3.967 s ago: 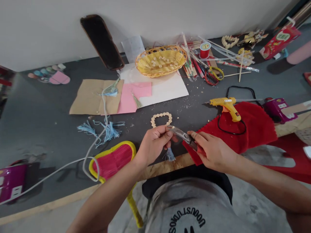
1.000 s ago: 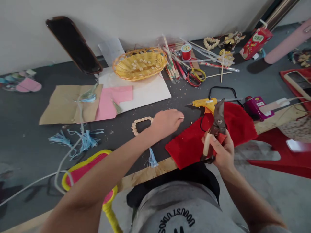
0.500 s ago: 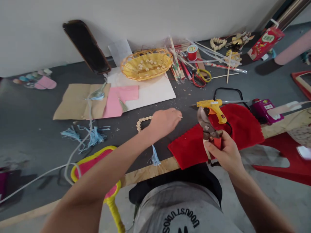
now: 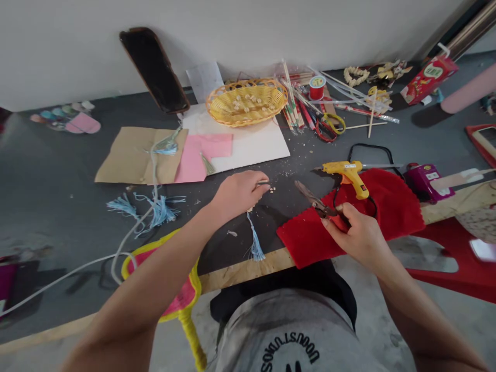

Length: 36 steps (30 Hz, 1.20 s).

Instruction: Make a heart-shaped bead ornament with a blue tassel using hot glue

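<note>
My left hand (image 4: 238, 192) is closed in a pinch over the dark tabletop, with a short thin stick (image 4: 262, 182) sticking out between thumb and fingers. Small pale cut pieces (image 4: 272, 190) lie just beyond its fingertips. A blue tassel (image 4: 254, 243) hangs down on the table below that hand; what it joins is hidden underneath. My right hand (image 4: 354, 232) grips pruning shears (image 4: 315, 202) by their red handles, above the red cloth (image 4: 306, 237). Their metal blades point left toward my left hand, apart from the stick.
A yellow glue gun (image 4: 349, 173) lies beyond the red cloth. Farther back are a yellow wicker basket (image 4: 248, 116) of small pale pieces, scissors (image 4: 329, 126) and bundled sticks. To the left lie brown paper (image 4: 127, 155), blue tassels (image 4: 158, 214), a white cord and a pink-and-yellow fan-shaped piece (image 4: 194, 289).
My left hand has drawn left, now covering the pale beaded loop seen before. The shears have swung from upright to pointing left. Small cut pieces now show on the table.
</note>
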Available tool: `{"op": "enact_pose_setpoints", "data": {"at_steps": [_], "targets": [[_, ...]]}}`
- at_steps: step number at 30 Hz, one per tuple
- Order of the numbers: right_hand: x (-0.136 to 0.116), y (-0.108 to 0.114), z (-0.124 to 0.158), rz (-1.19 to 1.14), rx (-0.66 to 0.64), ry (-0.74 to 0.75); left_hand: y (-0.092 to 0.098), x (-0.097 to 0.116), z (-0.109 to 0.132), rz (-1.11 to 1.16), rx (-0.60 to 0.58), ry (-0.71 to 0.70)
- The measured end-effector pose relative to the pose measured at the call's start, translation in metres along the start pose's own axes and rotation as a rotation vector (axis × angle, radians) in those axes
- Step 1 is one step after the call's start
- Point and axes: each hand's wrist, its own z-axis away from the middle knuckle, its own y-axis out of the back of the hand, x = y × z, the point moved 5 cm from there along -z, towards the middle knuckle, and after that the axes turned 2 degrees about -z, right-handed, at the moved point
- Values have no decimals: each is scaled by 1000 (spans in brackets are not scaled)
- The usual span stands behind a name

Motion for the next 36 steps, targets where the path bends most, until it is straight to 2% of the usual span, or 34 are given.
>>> {"op": "enact_pose_setpoints", "data": {"at_steps": [4, 8, 12, 15, 17, 19, 23, 25, 30, 36], "targets": [[-1, -9, -3, 110, -10, 75, 12, -14, 32, 195, 71, 91], [-1, -14, -6, 80, -98, 45, 2, -20, 62, 409, 105, 137], [-6, -8, -7, -238, -126, -28, -16, -16, 79, 749, 63, 194], [-15, -16, -2, -615, -359, -110, -24, -7, 86, 991, 50, 209], [-26, -22, 3, -726, -483, -113, -26, -2, 89, 1123, 56, 239], [-37, -24, 5, -640, -468, -19, -27, 1, 91, 1216, 68, 272], [-59, -30, 8, -272, -334, 290, -29, 1, 93, 1327, 111, 322], [-66, -34, 10, -150, -312, 383, -29, 0, 94, 1357, 137, 331], [-72, -40, 11, -9, -311, 433, -27, -3, 96, 1372, 173, 343], [-77, -43, 13, 8, -355, 444, -31, -5, 95, 1369, 132, 351]]}}
